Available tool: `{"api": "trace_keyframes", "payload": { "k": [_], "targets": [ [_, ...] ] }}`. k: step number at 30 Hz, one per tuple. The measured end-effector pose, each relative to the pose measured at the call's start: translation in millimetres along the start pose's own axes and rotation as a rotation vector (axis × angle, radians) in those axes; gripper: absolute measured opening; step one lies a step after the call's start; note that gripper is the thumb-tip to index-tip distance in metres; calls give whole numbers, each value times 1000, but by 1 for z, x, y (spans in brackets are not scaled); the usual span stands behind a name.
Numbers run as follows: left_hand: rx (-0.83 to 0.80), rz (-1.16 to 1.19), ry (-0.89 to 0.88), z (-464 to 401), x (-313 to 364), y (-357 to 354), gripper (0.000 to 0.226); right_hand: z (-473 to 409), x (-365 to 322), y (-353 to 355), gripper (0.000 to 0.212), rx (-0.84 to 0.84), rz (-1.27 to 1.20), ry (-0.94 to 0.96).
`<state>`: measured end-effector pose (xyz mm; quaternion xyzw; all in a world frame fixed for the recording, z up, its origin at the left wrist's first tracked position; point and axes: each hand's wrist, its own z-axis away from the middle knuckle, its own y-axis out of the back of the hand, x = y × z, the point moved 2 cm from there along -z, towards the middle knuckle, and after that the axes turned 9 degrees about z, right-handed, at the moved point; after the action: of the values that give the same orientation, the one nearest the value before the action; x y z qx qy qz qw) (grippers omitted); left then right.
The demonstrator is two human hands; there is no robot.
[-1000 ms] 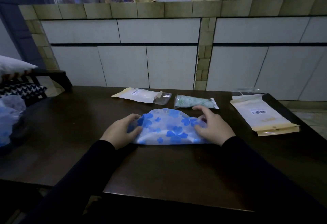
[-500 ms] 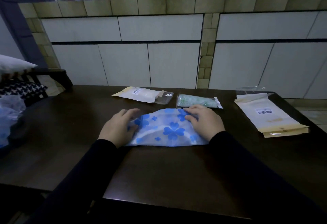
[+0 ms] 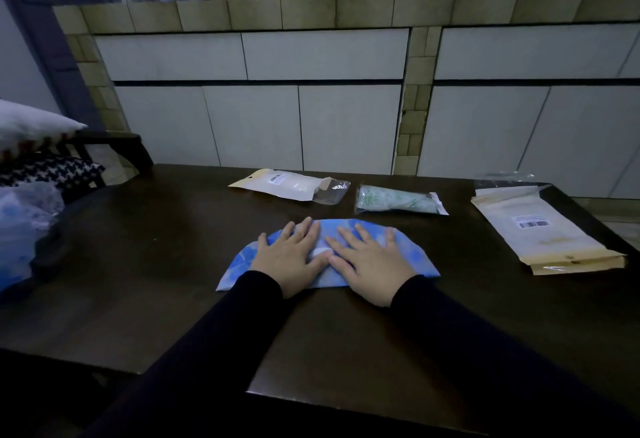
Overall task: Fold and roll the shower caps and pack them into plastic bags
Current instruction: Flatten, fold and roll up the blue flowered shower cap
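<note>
With one green cap (image 3: pixel 398 199) already bagged far off, we press left hand (image 3: pixel 290 257) and right hand (image 3: pixel 369 261), fingers spread flat, on the folded blue cap (image 3: pixel 412 254); rolling and bagging remain.

Dim room, dark table (image 3: pixel 138 264), tiled wall (image 3: pixel 311 56)

The 1 head-worn camera looks forward and down, close over the dark table (image 3: pixel 138 264), facing the tiled counter (image 3: pixel 311 56).

No text can be read. A barcode label is seen on the pouch stack (image 3: pixel 540 229) at the right and another on the far pouch (image 3: pixel 287 184); the print on both is too small to be made out.
</note>
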<state>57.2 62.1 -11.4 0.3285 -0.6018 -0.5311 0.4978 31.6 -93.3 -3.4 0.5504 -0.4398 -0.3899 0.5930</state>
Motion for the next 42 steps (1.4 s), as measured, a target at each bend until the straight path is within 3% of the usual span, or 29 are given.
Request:
{"api": "trace_keyframes", "payload": {
  "k": [3, 15, 19, 23, 26, 28, 33, 37, 42],
  "targets": [
    [-49, 25, 52, 3, -8, 4, 71, -7, 13, -11, 64, -138, -103, -66],
    [-95, 31, 100, 13, -29, 9, 72, -7, 30, -13, 56, -241, -62, -96],
    [-138, 21, 91, 14, -29, 12, 71, 6, 34, -9, 53, -263, -22, -19],
    [27, -123, 48, 20, -19, 20, 65, 35, 47, 5, 50, -202, -163, -19],
    [151, -103, -74, 30, 12, 14, 62, 42, 53, 13, 46, 48, -34, -27],
    [62, 3, -73, 33, 29, 4, 65, 39, 50, 12, 45, 119, -25, 76],
    [-126, -34, -22, 32, 26, -10, 71, 42, 52, -6, 45, -182, -165, 169],
    [-185, -6, -167, 32, 14, 1, 64, 57, 65, -1, 35, -91, -363, 152],
    [-18, 86, -400, 36, 18, 7, 42, 84, 80, 6, 27, 92, -424, 195]
  ]
}}
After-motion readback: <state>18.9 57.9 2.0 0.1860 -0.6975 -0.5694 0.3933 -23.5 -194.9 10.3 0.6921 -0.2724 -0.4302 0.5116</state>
